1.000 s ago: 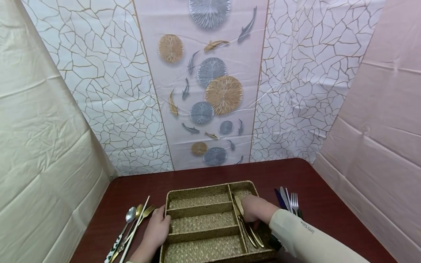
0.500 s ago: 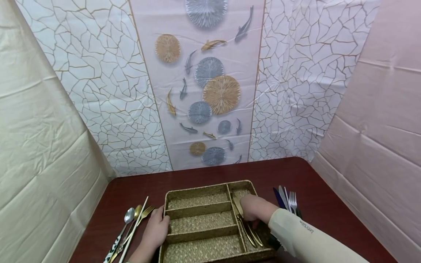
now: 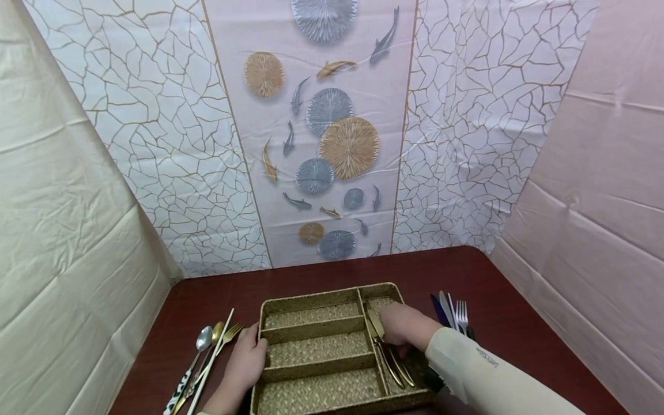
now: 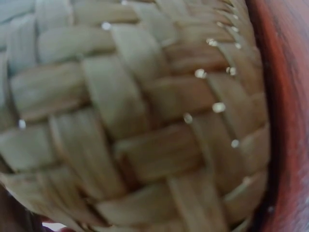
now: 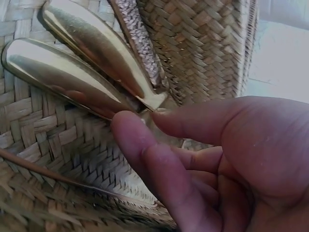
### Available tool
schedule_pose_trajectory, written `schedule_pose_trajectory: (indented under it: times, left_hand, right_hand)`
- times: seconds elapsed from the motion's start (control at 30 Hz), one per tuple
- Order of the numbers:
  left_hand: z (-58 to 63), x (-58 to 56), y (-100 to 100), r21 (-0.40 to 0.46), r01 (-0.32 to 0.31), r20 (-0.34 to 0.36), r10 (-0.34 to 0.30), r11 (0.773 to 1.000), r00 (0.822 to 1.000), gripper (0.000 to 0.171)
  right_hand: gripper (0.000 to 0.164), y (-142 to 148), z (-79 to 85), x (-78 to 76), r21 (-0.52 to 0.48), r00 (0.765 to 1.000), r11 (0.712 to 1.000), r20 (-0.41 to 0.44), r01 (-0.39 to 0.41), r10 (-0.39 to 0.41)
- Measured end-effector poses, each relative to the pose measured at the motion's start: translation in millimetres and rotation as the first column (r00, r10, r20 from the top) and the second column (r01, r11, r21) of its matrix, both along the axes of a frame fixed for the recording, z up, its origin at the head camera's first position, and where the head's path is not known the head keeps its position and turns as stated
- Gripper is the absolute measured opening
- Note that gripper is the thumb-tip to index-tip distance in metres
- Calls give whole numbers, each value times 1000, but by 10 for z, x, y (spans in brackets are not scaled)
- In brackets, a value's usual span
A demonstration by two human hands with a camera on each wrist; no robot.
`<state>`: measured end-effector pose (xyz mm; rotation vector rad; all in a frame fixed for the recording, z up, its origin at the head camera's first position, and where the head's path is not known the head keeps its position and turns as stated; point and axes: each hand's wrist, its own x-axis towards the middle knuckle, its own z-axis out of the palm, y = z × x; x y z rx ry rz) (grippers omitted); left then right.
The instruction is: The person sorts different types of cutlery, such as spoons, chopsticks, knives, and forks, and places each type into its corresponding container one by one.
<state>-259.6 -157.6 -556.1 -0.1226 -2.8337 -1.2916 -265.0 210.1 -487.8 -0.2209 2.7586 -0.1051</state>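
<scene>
A woven cutlery tray with several compartments sits before me. My left hand holds its left wall, the thumb near the rim; the left wrist view shows only the woven wall close up. My right hand reaches into the long right-hand compartment. There lie two gold pieces of cutlery that look like knives, crossing at their narrow necks. In the right wrist view, the thumb and index finger of the right hand pinch at the neck of a gold knife. Its far part is hidden behind the fingers.
Left of the tray lie a silver spoon, a gold spoon, a gold fork and white chopsticks. To the right lie a silver fork and knives. Fabric walls enclose the dark red table.
The head view shifts slightly. Both hands stay in place on the tray and the gold knives, and the cutlery on the table lies as before.
</scene>
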Motion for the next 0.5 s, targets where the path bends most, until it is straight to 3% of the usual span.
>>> schedule_pose_trajectory:
  times: [0.37,0.5]
  left_hand:
    - [-12,10,2,0,-5,-20,5,1000,1000,52]
    - [-20,3,6,-4,-5,-23,5,1000,1000,52]
  right_hand:
    - [29,181,184,13,-185,994,977,-4,103,-105]
    - [38,254,231,-8,-236,991,963,-6,129,-134]
